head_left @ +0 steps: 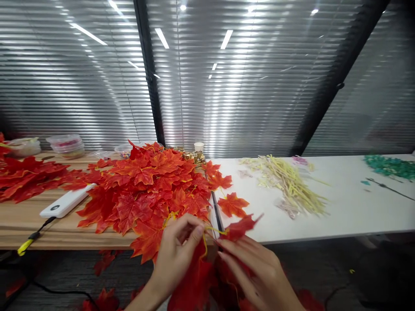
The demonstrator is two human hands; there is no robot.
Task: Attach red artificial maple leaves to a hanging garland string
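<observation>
Both my hands work at the table edge: left hand [177,250] and right hand [256,270] pinch a yellow stem [207,235] bearing a red leaf [240,226]; the leaf pile [145,190] looks largely untouched.

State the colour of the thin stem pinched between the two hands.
Yellow: the stem shows best in the head view, against red leaves.

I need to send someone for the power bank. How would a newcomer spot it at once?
Start at the wooden table on the left, where red leaves are heaped. At the heap's left edge lies the power bank, a flat white bar with a black cable running off the table. It is the only white thing among the red there.
</observation>
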